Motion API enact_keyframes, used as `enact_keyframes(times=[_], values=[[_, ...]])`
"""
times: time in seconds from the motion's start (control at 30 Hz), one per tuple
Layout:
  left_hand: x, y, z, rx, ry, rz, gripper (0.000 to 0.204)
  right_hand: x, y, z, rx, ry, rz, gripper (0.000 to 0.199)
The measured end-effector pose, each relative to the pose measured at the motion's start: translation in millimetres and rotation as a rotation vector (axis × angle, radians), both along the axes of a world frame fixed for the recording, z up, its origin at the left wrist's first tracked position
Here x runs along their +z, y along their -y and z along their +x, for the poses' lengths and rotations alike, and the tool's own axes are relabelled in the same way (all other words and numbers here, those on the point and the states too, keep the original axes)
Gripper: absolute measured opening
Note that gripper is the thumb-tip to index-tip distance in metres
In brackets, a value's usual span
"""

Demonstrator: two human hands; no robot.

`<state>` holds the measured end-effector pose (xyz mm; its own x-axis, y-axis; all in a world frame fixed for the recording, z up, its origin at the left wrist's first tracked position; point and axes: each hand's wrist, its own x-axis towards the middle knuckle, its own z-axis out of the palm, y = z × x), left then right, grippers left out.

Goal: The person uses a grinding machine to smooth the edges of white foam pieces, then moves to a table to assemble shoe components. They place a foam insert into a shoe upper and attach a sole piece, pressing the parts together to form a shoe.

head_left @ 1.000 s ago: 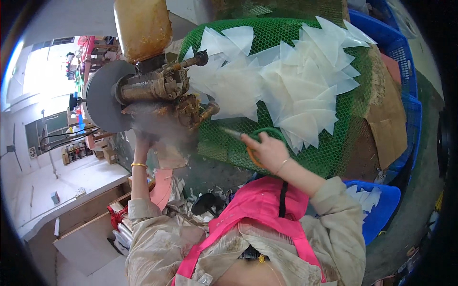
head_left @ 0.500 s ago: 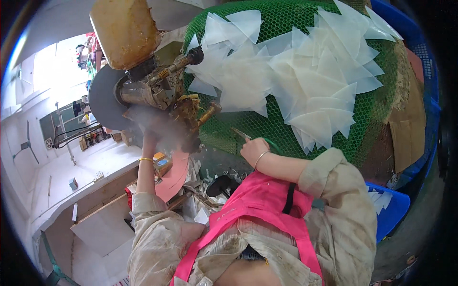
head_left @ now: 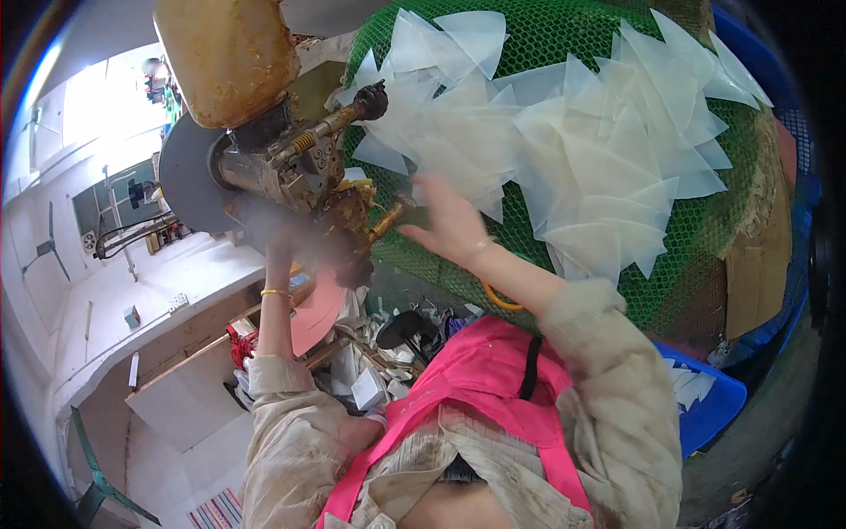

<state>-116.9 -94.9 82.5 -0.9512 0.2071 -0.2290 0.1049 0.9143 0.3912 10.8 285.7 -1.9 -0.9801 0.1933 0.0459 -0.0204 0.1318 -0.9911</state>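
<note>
My left hand reaches in under a greasy metal machine. Its fingers are blurred and partly hidden against the machine, so what they touch cannot be made out. My right hand is raised, slightly blurred, with thumb and fingers apart and nothing in it. It is beside the machine's brass-coloured rod and the near edge of a pile of thin, translucent white pointed sheets. These sheets overlap on green netting. An orange loop shows beneath my right wrist.
A stained, yellowish plastic container sits above the machine, next to a dark grey disc. Scraps and a pink sheet lie below. At the right are brown cardboard and a blue bin holding white pieces.
My right hand has let go of a slim pointed metal tool and moved up and left toward the machine, its fingers opening. My left hand stays at the machine. The view has shifted slightly.
</note>
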Motion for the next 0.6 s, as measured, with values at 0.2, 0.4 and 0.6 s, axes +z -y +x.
enact_keyframes(times=[0.2,0.4,0.6], values=[[25,-74,9,0.248,0.025,-0.013,0.026,-25,59,-81,-0.056,-0.081,0.077,0.023],[1,-44,8,-0.036,-0.157,-0.064,0.031,-8,-28,-75,-0.226,-0.021,0.186,0.009],[-12,-9,1,0.04,-0.072,-0.084,0.038,-30,-191,8,-0.185,0.276,0.745,0.021]])
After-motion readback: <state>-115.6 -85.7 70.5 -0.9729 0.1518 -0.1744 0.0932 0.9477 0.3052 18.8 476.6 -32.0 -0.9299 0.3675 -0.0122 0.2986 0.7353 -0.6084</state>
